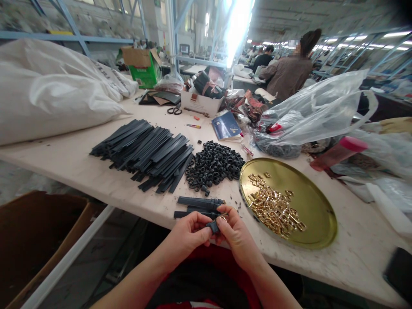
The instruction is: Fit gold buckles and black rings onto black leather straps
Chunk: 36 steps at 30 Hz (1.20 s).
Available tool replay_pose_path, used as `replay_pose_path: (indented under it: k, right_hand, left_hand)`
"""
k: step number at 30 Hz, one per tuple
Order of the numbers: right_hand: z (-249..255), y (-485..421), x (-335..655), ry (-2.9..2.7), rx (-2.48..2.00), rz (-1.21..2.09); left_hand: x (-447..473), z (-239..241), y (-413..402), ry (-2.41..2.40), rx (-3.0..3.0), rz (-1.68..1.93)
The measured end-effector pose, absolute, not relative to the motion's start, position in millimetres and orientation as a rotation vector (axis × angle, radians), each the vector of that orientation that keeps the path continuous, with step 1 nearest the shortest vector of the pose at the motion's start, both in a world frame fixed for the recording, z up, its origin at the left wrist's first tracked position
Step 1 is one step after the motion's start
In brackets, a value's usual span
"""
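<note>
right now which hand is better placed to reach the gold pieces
Probably the right hand: it is nearer the round tray, where the gold pieces lie. The left hand is farther away. Both hold a small dark piece, so the right would first need freeing.

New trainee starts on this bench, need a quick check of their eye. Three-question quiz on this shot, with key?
1. Pick one. What lies on the round tray?
A) scissors
B) gold buckles
C) a booklet

2. True or false: the dark strips lie to the left of the pile of black loops.

3. In a few words: what are the left hand and right hand holding between them?

Key:
1. B
2. True
3. A small dark piece, held in the fingers of both hands
</note>
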State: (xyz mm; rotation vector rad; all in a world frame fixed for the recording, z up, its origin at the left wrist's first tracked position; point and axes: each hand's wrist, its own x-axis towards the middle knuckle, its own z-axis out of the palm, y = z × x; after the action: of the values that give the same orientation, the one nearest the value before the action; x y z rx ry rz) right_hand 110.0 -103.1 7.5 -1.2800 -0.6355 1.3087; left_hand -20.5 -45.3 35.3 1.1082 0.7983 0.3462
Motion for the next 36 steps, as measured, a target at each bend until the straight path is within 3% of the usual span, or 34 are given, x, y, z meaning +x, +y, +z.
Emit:
replay_pose_path:
  k: [5,12,20,27,33,36]
  right_hand:
    - [7,-112,119,-0.843,-1.305,1.386]
    - [9,-115,122,-0.589,-1.149,1.672]
    - [3,-122,129,-1.327,-1.721,1.02]
    - [1,-126,131,-1.36,-1.627,1.222]
    - [4,-128,129,-1.572,-1.665,1.06]
    - [5,-129,130,-1.403,-1.603,1.287]
  left_hand:
    - [-21,39,-47,0.85,1.099,0.273]
    - [-21,40,-49,0.753,1.005,0.27]
    - [-24,20,-46,0.779,1.06,0.146]
    - [-24,23,-46,0.698,1.325,0.058]
    - [-27,20,-53,0.769,1.629,0.067]
    - [-28,25,-56,0.793,1.684,0.054]
